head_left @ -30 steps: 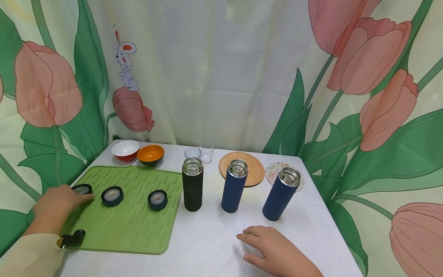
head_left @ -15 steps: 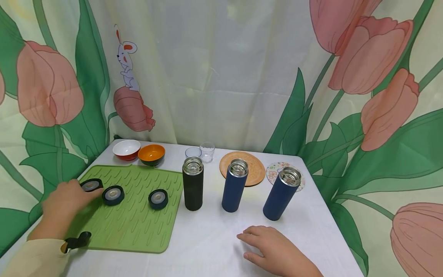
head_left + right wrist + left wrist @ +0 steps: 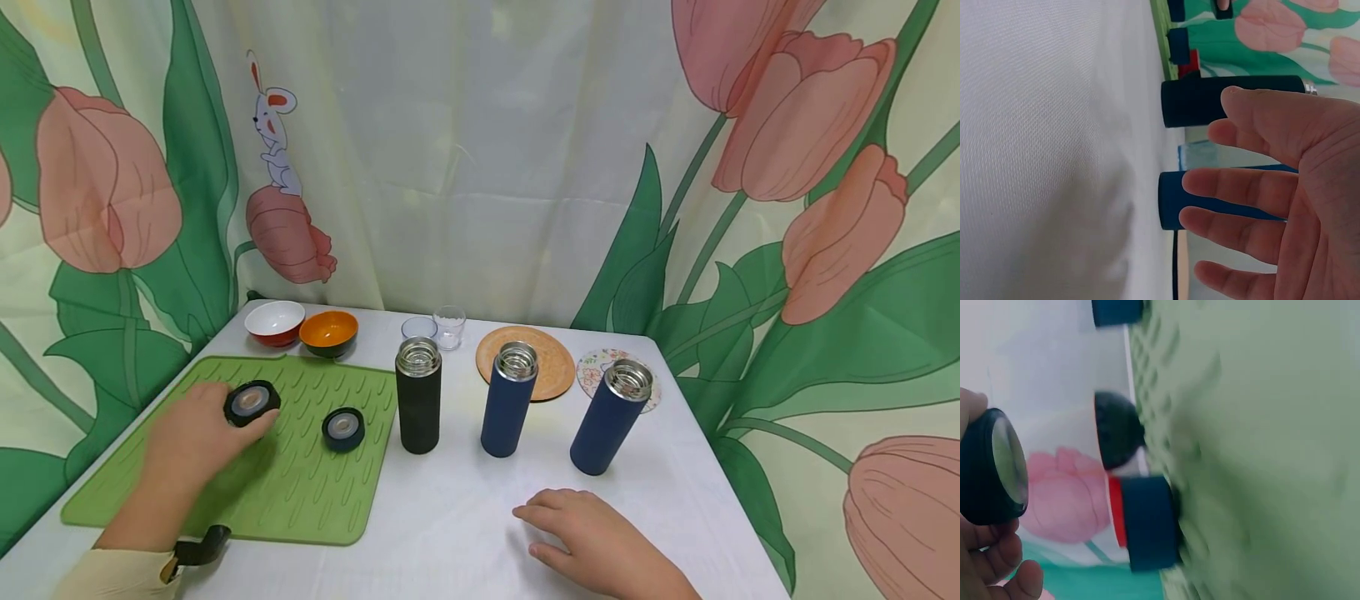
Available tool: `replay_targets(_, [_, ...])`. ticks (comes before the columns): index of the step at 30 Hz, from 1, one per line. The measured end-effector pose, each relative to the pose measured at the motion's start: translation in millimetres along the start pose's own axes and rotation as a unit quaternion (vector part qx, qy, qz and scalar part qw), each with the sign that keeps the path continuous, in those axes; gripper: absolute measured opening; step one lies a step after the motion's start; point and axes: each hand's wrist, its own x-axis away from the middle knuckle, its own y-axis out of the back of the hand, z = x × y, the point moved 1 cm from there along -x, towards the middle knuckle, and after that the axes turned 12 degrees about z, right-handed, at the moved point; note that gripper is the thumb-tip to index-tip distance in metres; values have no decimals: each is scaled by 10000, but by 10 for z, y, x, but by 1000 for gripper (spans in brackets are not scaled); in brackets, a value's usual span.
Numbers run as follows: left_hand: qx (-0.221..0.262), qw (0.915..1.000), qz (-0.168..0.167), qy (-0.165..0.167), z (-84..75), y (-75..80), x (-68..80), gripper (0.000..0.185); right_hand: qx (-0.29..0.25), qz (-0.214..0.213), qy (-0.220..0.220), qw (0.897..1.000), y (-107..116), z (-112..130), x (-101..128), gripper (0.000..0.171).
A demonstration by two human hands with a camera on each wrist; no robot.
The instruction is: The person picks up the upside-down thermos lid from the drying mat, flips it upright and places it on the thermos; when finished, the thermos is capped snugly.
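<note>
My left hand (image 3: 191, 433) pinches a round black bottle lid (image 3: 251, 402) between thumb and fingers, raised above the green ridged mat (image 3: 300, 500). In the left wrist view, a dark blue lid (image 3: 1147, 522) rests on the mat beyond the held one; the head view has it hidden. Another dark lid (image 3: 343, 429) lies on the mat's right half, inner side up. Lidless flasks stand right of the mat: a black flask (image 3: 418, 408), a blue flask (image 3: 508, 408) and another blue flask (image 3: 609, 421). My right hand (image 3: 592, 542) hovers low over the white table, fingers relaxed, holding nothing.
At the back left are a white-lined red bowl (image 3: 274, 322) and an orange-lined dark bowl (image 3: 328, 333). Clear glasses (image 3: 450, 327) stand behind the black flask. A round wooden board (image 3: 555, 367) and a floral plate (image 3: 592, 367) lie behind the blue flasks.
My left hand has lifted the leftmost lid off the mat and carried it rightward, over the middle lid. The right hand and the flasks have stayed still.
</note>
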Motion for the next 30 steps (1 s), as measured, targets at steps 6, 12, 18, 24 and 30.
replay_targets(6, [-319, 9986, -86, -412, -350, 0, 126, 97, 110, -161, 160, 9997, 2, 28, 17, 40])
replay_targets(12, [-448, 9963, -108, -730, -629, -18, 236, 90, 142, -266, 259, 9992, 17, 59, -4, 40])
replay_targets(18, [-436, 9925, -215, -1126, -865, -70, 340, 84, 30, -371, 55, 9993, 35, 85, -55, 44])
replay_targets(24, [-210, 9844, -469, -1680, -1119, -118, 432, 75, -464, -1001, 7, 9939, 56, 124, -93, 48])
replay_targets(30, [475, 9739, -534, -2153, -1425, -217, 499, 73, -1707, -1387, 83, 9755, 93, 194, -182, 65])
